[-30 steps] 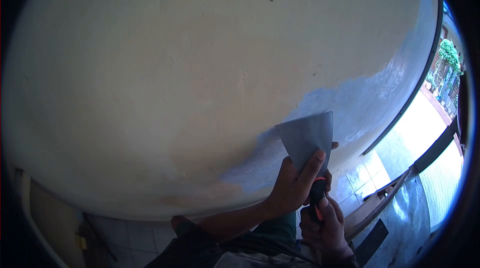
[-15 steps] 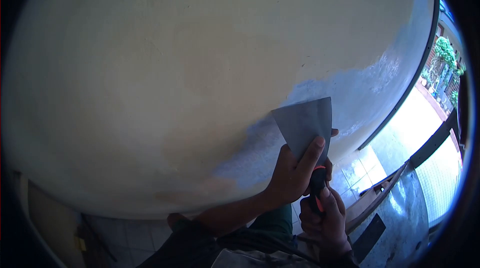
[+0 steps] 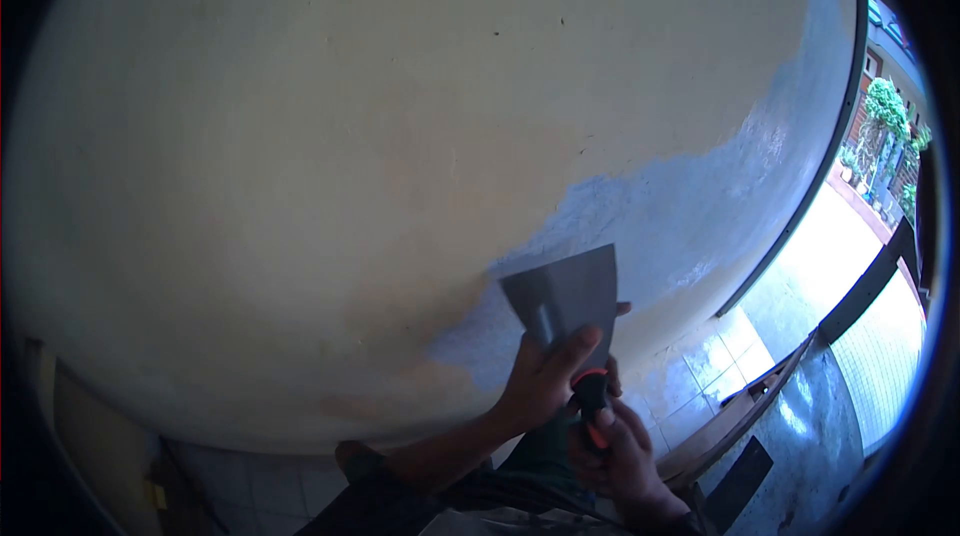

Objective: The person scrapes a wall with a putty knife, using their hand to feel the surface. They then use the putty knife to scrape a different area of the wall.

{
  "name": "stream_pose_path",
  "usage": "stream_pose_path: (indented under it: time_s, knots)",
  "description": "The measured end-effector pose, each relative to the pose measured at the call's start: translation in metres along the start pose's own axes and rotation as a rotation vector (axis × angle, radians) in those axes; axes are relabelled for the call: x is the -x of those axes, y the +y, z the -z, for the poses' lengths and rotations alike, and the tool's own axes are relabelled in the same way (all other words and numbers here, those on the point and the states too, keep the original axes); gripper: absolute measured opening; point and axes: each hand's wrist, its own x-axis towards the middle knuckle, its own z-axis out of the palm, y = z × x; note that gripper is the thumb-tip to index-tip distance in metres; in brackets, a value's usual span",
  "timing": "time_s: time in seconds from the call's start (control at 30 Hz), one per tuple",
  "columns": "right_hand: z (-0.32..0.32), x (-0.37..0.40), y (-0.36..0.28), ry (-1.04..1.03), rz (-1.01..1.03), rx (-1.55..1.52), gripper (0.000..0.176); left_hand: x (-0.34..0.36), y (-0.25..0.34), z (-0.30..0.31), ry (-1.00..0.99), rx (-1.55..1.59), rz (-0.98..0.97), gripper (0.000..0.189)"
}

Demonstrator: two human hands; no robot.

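Note:
A wide putty knife [image 3: 572, 288] with a grey metal blade and a black-and-red handle is held between both hands. My right hand [image 3: 622, 448] wraps round the handle from below. My left hand [image 3: 545, 374] pinches the lower blade, thumb across its face and fingers behind, with fingertips showing past the right edge. The blade points up, tilted slightly left, and overlaps the wall in this view. Behind it, a pale bluish-white patch [image 3: 655, 206] spreads over the cream wall [image 3: 300, 136], rising toward the right edge.
On the right, a dark frame strip [image 3: 800, 219] borders the wall. Below it lies a tiled floor [image 3: 715, 366]. A worn grey board or tabletop [image 3: 800, 436] stands at lower right with a dark flat piece [image 3: 738, 484] on it. Plants [image 3: 885, 106] show outdoors.
Both hands and the putty knife have moved left and down, keeping the same hold. The view has shifted slightly, and more of the bluish-white patch shows above the blade.

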Motion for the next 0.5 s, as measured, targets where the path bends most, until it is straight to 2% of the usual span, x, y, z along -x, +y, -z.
stream_pose_path:
  time_s: [0.13, 0.2, 0.23, 0.3, 0.37, 0.4, 0.5]
  knots:
    - [-0.014, -0.005, 0.011, -0.055, 0.034, 0.232, 0.038, 0.034, 0.005, 0.039, 0.003, 0.133, -0.016, 0.039]
    - [-0.019, -0.009, 0.014, -0.024, 0.094, 0.236, 0.034, 0.047, 0.011, 0.047, 0.136, 0.033, -0.071, 0.044]
    - [-0.019, -0.013, 0.011, -0.050, 0.061, 0.236, 0.033, 0.053, 0.015, 0.050, 0.203, -0.024, -0.095, 0.046]
    - [-0.020, -0.020, 0.005, -0.101, -0.006, 0.238, 0.032, 0.057, 0.020, 0.057, 0.211, -0.048, -0.112, 0.046]
    - [-0.023, -0.023, 0.004, -0.100, 0.058, 0.452, 0.033, 0.058, 0.022, 0.059, 0.275, -0.055, -0.115, 0.046]
    - [-0.021, -0.028, 0.012, -0.114, 0.255, 0.605, 0.038, 0.059, 0.023, 0.063, 0.227, -0.028, -0.109, 0.046]
    - [-0.020, -0.021, 0.006, -0.053, 0.257, 0.694, 0.047, 0.053, 0.013, 0.071, 0.093, 0.102, -0.082, 0.047]
